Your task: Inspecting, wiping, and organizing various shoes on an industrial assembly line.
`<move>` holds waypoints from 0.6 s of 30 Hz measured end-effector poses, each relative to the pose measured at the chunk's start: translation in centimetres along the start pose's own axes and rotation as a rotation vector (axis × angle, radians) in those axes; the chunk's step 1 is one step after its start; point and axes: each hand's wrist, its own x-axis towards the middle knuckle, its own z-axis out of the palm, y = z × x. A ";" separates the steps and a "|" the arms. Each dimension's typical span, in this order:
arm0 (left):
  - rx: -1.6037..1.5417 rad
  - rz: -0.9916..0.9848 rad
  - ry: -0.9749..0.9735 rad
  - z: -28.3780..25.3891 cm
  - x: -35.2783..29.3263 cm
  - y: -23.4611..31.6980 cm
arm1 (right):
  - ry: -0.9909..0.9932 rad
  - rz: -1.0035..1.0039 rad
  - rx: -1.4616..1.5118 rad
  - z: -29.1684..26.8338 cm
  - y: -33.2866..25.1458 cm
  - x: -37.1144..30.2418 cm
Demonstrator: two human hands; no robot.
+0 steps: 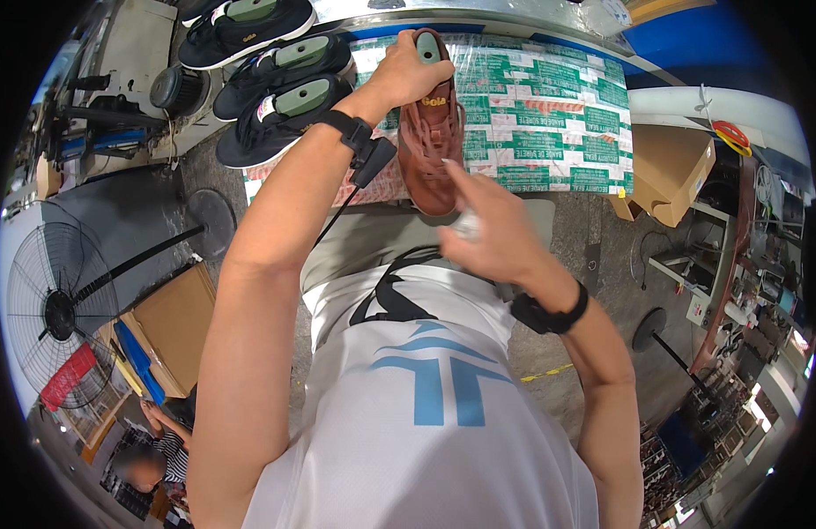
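A reddish-brown lace-up shoe [430, 145] lies toe toward me over the near edge of a table covered in green and white printed tape. My left hand [410, 72] is closed round its heel end, thumb across the opening, where a pale green insert shows. Beside the toe is my right hand [492, 220], its index finger stretched to the shoe's front by the laces. The other fingers curl on a small whitish crumpled thing [466, 226], mostly hidden and slightly blurred. Whether the fingertip touches the shoe I cannot tell.
Several black shoes [289, 106] with white soles stand at the table's left. The taped tabletop [549, 115] spreads right of the brown shoe. An opened cardboard box [672, 172] sits off its right end. A standing fan [60, 313] is at far left, near a person [152, 463].
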 end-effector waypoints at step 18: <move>-0.007 -0.036 -0.015 0.1 0.5 -0.2 | 0.220 -0.236 -0.425 0.7 3.5 1.1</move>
